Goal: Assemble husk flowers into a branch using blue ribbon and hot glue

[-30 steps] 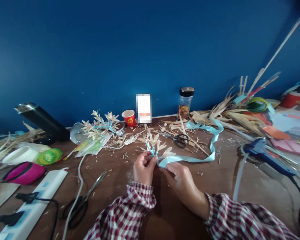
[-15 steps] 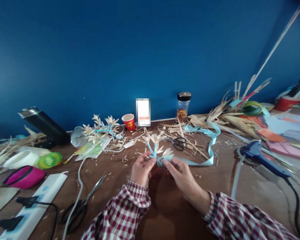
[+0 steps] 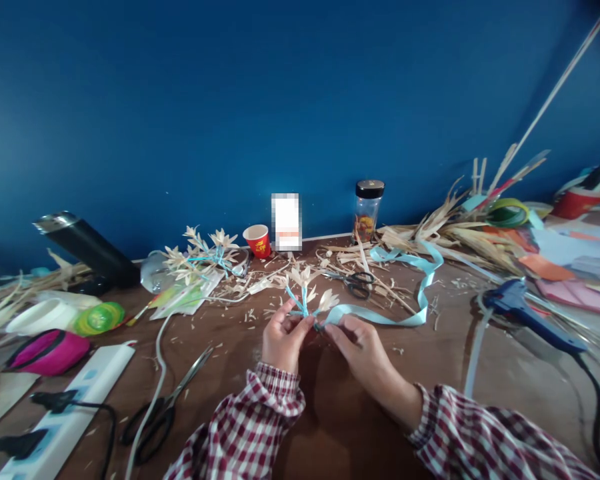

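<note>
My left hand (image 3: 286, 335) is closed, pinching the blue-wrapped stems of a small bunch of cream husk flowers (image 3: 303, 279). The petals stand up above its fingertips, and one bloom leans out to the right. Close beside it, my right hand (image 3: 363, 343) pinches a light blue ribbon (image 3: 360, 312) near the base of the stems. From there the ribbon runs right along the table and curls back in loose waves. The fingers partly hide where ribbon and stems meet, so I cannot tell how they join.
Small scissors (image 3: 357, 285) lie behind my hands, larger black-handled scissors (image 3: 163, 413) at front left by a power strip (image 3: 87, 400). A blue glue gun (image 3: 535, 317) rests at right. Finished-looking flowers (image 3: 207, 253), a red paper cup (image 3: 258, 241) and a jar (image 3: 369, 210) stand along the wall.
The flower bunch has tilted slightly to the left in my left hand. The ribbon near my right fingers now arches up in a loop rather than lying straight across to the stems.
</note>
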A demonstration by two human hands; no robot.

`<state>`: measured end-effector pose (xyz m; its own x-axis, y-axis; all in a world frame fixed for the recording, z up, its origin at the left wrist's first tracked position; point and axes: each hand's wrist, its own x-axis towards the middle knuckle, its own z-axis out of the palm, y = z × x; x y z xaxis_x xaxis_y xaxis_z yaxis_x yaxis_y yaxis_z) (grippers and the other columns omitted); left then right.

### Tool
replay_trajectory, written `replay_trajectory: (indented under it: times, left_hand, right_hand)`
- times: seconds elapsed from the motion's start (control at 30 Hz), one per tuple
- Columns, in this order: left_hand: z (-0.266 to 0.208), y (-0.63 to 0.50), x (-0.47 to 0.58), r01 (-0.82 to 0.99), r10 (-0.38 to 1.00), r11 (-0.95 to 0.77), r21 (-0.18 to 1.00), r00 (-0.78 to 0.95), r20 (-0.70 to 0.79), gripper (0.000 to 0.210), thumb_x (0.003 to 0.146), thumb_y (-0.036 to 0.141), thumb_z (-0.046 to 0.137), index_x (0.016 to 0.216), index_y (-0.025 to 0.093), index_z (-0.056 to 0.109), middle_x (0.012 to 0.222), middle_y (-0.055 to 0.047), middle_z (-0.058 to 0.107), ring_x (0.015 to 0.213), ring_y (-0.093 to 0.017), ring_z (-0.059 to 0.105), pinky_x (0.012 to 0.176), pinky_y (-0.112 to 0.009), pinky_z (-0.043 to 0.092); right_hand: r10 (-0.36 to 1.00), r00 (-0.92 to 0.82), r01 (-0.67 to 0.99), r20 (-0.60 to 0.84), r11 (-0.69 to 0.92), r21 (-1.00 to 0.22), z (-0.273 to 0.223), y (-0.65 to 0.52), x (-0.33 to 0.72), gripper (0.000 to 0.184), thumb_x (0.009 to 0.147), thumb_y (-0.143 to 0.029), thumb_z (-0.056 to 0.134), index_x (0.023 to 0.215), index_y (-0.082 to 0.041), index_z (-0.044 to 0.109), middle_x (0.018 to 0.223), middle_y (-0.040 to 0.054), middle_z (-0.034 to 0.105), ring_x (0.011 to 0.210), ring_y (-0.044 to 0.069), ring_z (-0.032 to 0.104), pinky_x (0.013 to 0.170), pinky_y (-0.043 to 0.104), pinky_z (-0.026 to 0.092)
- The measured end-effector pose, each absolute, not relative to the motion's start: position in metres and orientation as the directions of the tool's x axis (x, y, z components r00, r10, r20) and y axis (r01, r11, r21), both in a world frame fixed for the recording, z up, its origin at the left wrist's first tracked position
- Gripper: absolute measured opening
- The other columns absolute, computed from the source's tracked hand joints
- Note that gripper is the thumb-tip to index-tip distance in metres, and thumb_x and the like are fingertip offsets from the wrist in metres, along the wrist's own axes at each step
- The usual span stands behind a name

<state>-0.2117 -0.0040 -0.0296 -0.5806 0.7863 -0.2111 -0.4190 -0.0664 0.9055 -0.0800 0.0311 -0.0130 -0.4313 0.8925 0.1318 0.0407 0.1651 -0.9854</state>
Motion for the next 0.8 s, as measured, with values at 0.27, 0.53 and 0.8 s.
replay_trajectory:
  times: [0.27,0.53,0.8]
  left_hand:
    - [-0.029,-0.005,-0.207,-0.346,0.756,-0.056,0.936,-0.627,-0.186,0.062,0.049,0.028,0.082,0.104,0.014,0.058,0.065,-0.001,0.065,0.057,-0.015,0.062,0.056,-0.027,0.052]
    - [-0.026,-0.006,-0.205,-0.324,0.741,-0.064,0.944,-0.649,-0.173,0.056,0.052,0.027,0.081,0.102,0.016,0.058,0.069,0.0,0.064,0.056,-0.011,0.059,0.051,-0.023,0.051]
    - [-0.022,-0.003,-0.213,-0.18,0.664,-0.18,0.967,-0.747,-0.015,0.052,0.057,0.028,0.078,0.104,0.015,0.058,0.07,-0.002,0.066,0.062,-0.016,0.063,0.06,-0.03,0.053]
  right_hand:
    - [0.863,-0.458,0.188,0.211,0.326,-0.926,-0.017,0.027,-0.079,0.031,0.082,-0.032,0.055,0.054,-0.019,0.048,0.052,-0.0033,0.042,0.051,0.011,0.036,0.049,0.024,0.029]
    - [0.67,-0.633,0.262,0.388,0.657,-0.707,-0.012,0.023,-0.072,0.02,0.088,-0.021,0.046,0.085,-0.022,0.066,0.086,0.0065,0.065,0.079,0.02,0.056,0.07,0.028,0.04]
    - [0.636,-0.643,0.46,0.428,0.766,-0.448,-0.012,0.017,-0.069,0.017,0.088,-0.027,0.047,0.082,-0.019,0.06,0.075,0.0038,0.064,0.063,0.015,0.057,0.056,0.025,0.037]
